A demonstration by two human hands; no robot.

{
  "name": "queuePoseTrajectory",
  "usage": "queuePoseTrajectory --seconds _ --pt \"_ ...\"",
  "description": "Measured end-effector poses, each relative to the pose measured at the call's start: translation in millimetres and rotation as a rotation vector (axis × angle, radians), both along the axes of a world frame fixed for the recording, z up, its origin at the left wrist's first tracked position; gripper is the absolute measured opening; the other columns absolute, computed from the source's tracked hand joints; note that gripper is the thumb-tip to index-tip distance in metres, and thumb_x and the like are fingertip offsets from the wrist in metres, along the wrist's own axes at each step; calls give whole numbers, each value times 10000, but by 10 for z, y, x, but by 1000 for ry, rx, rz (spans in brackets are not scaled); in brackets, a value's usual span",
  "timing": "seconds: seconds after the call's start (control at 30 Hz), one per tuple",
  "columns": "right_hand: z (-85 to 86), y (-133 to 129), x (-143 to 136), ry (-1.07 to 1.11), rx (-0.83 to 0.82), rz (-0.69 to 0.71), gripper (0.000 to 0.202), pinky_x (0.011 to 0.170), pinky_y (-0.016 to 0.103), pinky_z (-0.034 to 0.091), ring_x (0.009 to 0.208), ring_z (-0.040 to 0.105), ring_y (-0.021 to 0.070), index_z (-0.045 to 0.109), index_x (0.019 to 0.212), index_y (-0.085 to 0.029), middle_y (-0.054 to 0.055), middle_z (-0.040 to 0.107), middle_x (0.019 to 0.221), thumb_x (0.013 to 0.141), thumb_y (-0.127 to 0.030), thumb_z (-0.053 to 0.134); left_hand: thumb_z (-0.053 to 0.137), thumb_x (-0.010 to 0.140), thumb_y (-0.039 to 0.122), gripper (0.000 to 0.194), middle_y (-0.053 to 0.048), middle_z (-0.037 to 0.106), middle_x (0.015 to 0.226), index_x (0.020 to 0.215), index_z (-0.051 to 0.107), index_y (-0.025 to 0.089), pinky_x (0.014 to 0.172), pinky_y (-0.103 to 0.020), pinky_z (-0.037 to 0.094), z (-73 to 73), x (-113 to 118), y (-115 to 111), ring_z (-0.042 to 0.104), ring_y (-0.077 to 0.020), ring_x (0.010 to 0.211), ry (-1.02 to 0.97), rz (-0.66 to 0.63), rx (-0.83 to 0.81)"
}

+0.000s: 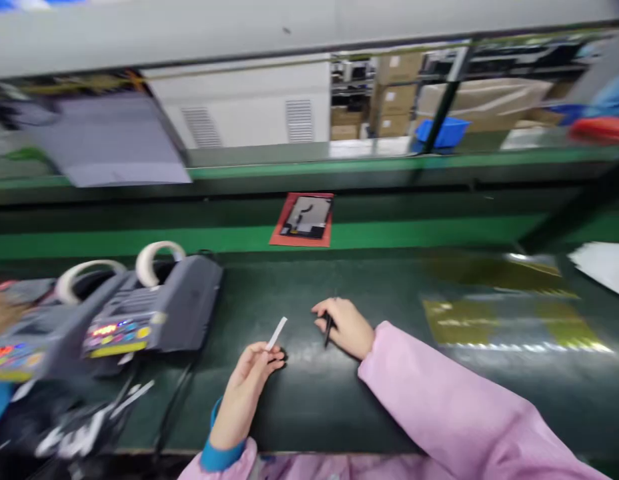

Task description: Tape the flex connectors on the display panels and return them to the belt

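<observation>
My left hand (249, 381) is closed in a pinch on a short white strip (276, 333), which sticks up past the fingertips. To its right, my right hand (347, 327) is closed around a thin black tool (329, 331) pointing down at the dark green bench (314, 413). Blur hides whether the tool is a pen or tweezers. The hands are apart, both low over the bench. Beyond them, a flat panel (309, 215) with black edges and a black ribbon-like piece lies on a red sheet (279, 237).
Two grey tape dispensers (187, 300) with white rolls stand at left, loose white strips (132, 399) and cables before them. Yellowish transparent films (459, 323) lie at right, near white sheets (604, 263). A green-edged ledge (414, 233) runs along the back.
</observation>
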State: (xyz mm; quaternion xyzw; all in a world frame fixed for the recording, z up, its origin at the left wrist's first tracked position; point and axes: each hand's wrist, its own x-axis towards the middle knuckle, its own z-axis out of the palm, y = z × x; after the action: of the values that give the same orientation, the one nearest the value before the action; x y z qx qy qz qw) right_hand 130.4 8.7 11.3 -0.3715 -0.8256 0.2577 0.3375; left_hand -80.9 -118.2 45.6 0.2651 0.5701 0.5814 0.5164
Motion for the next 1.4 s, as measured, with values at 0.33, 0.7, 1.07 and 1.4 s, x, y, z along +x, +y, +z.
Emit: queuePoseTrajectory --seconds 0.33,0.7,1.07,1.4 --pt "67 -596 1801 426 -279 -400 534 524 348 474 503 604 204 573 992 -272 20 688 664 948 -754 347 802 680 668 557 -78 761 988 981 714 208 892 -324 611 -85 171 205 728 -253 952 267 -223 -62" --pt "85 -635 3035 463 -251 -1069 486 442 289 394 481 527 149 618 814 -213 29 659 665 710 -664 766 805 683 670 533 -27 771 984 986 704 244 872 -151 581 -157 210 266 733 -187 948 296 -233 -85" --pt "143 -583 2988 324 -284 -1071 468 643 355 510 554 598 178 599 718 -228 25 680 644 707 -660 777 791 702 669 520 -26 764 978 996 707 249 869 -200 601 -172 251 300 726 -206 947 349 -240 -83" --pt "164 -553 2970 313 -296 -1080 523 615 345 506 534 614 184 580 637 -231 49 695 609 671 -715 776 733 801 650 493 -15 741 1034 1056 657 235 927 -177 564 -193 241 277 706 -168 1002 348 -292 -61"
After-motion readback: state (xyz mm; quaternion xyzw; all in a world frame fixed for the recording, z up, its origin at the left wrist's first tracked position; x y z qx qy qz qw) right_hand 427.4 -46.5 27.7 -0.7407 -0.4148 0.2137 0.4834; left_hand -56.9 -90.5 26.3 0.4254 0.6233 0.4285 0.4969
